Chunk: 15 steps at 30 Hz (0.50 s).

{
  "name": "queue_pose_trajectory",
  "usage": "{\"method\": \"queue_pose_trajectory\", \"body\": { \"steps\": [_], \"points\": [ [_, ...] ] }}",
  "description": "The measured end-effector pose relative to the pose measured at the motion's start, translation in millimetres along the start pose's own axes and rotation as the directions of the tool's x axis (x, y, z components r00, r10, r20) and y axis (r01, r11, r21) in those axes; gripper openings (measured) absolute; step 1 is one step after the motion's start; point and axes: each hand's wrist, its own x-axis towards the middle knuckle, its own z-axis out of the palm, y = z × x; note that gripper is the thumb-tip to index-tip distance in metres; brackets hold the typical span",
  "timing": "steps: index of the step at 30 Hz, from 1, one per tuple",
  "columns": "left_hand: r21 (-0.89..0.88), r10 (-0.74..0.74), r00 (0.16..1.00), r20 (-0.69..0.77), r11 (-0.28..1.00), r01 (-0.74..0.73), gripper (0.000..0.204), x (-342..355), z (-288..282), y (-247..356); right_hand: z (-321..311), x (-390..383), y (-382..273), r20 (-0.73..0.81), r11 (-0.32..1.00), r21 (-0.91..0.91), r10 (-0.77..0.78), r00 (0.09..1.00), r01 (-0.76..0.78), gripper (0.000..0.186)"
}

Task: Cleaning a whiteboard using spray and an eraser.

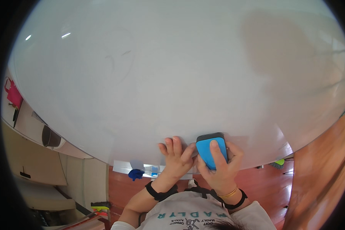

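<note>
A large whiteboard [172, 84] fills most of the head view, with a few faint grey marks on its left half. Near its lower edge, my right hand [222, 163] grips a blue whiteboard eraser [206, 151] with a dark layer at its far end. One finger lies along the eraser's blue face while the others wrap its sides. Just left of it, my left hand [174, 157] rests open against the board, fingers apart and holding nothing. Its thumb side comes close to the eraser; whether they touch I cannot tell.
Lower left stand a pale cabinet [40, 153], a dark cup-like container [50, 137] and a pink bag [13, 94]. A blue bundled thing [135, 174] shows below the board's edge. Brushes with green parts [278, 162] lie at the right, over reddish flooring [264, 188]. A brown curtain-like surface [326, 172] borders the right.
</note>
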Motion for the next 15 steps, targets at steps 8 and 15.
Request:
{"method": "queue_pose_trajectory", "body": {
  "steps": [8, 15],
  "points": [
    [-0.112, -0.034, 0.999, 0.012, 0.993, 0.036, 0.051, -2.6, -6.2, -0.4, 2.5, 1.8, 1.3, 0.028, 0.996, 0.083, 0.04, 0.999, -0.042, 0.058],
    [-0.029, -0.014, 0.997, 0.075, 0.999, 0.016, 0.054, -5.9, -11.0, -8.3, 5.4, 1.4, -6.6, -0.091, 0.982, 0.117, 0.161, 0.983, -0.15, 0.053]
  ]
}}
